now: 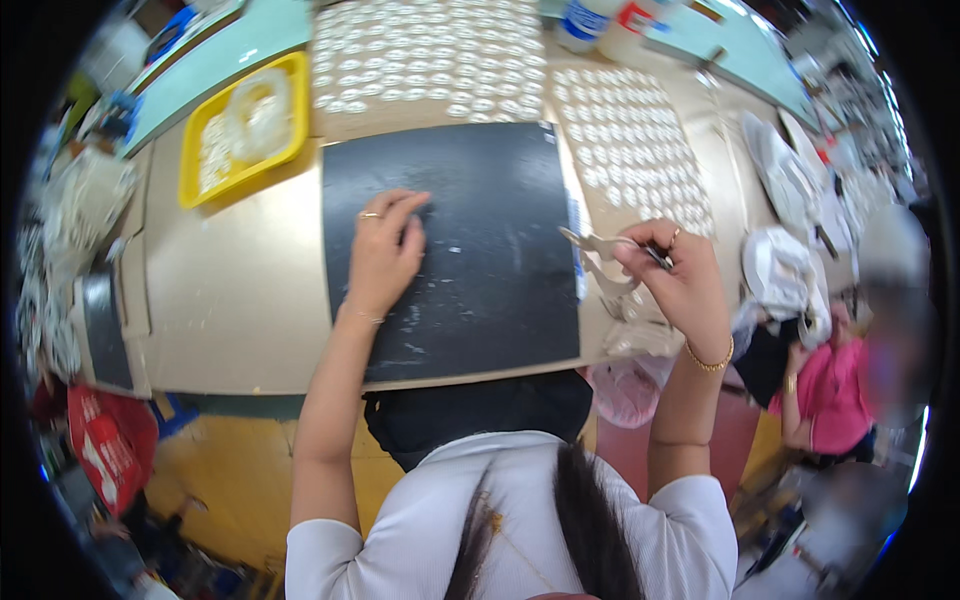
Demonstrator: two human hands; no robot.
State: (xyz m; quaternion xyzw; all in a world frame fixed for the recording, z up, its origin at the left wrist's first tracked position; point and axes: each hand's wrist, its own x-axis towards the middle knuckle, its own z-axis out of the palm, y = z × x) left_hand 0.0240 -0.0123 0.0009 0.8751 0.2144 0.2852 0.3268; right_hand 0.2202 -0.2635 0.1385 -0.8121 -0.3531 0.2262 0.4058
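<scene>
Over the upper left part of a black mat [480, 290], my left hand [385, 245] has its fingers bent toward the thumb. Whatever sits between those fingertips, if anything, is too small to make out. Just past the mat's right edge, my right hand [685, 285] is closed, thumb against fingers. From its grip a pale beige curved piece [605, 245] sticks out leftward, with a narrow tip near the mat and a bent lower part. A small dark bit shows between the fingers. Little white flecks lie scattered on the mat.
Rows of small white oval pieces [430, 55] cover a board beyond the mat, and more rows [640, 140] stand at right. A yellow tray [190, 170] holds white pieces at far left. Bottles [582, 25] stand behind; a white roll [780, 270] lies right. A person in pink [840, 390] sits nearby.
</scene>
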